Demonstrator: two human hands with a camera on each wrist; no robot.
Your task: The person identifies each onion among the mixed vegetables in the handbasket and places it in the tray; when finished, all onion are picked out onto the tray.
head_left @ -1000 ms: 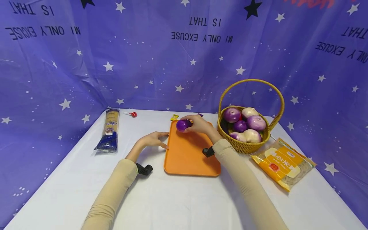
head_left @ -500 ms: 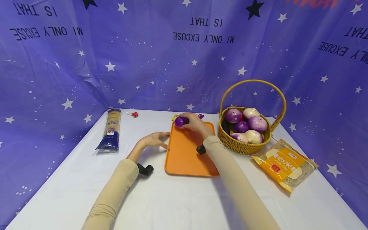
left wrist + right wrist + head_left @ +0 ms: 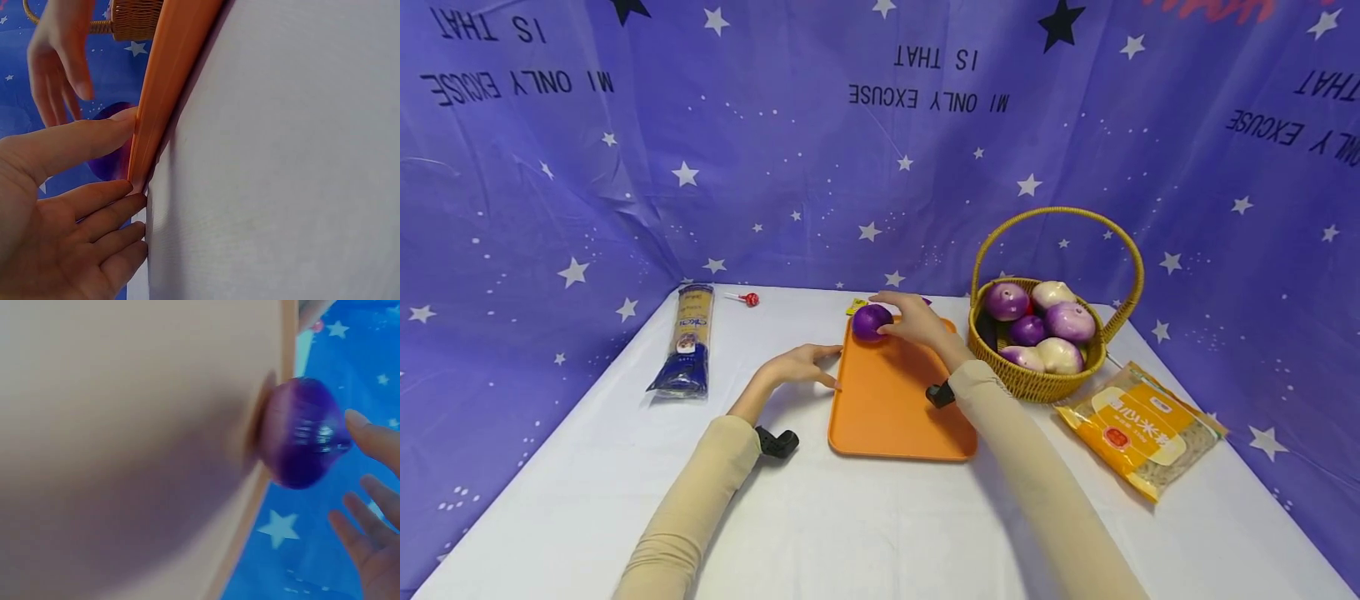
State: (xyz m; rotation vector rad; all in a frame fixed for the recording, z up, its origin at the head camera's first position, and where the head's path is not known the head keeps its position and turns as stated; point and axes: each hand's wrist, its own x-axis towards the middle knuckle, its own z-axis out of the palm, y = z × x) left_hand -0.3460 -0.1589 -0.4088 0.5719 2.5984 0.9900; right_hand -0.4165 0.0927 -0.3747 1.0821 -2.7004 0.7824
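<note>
On the orange tray's (image 3: pixel 895 400) far corner, the purple onion (image 3: pixel 872 321) rests beside the spread right hand (image 3: pixel 917 321).

White table (image 3: pixel 865 517): orange tray (image 3: pixel 895 408), basket (image 3: pixel 1037 379), noodle packets (image 3: pixel 688 342), lollipop (image 3: pixel 747 297).

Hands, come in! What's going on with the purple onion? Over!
Right hand open, beside purple onion. Onion sits on orange tray. Left hand open, touching tray's edge. Nothing in the way.

Left hand (image 3: pixel 801 364) lies flat, fingers straight; right hand (image 3: pixel 917 321) hovers, fingers spread.
</note>
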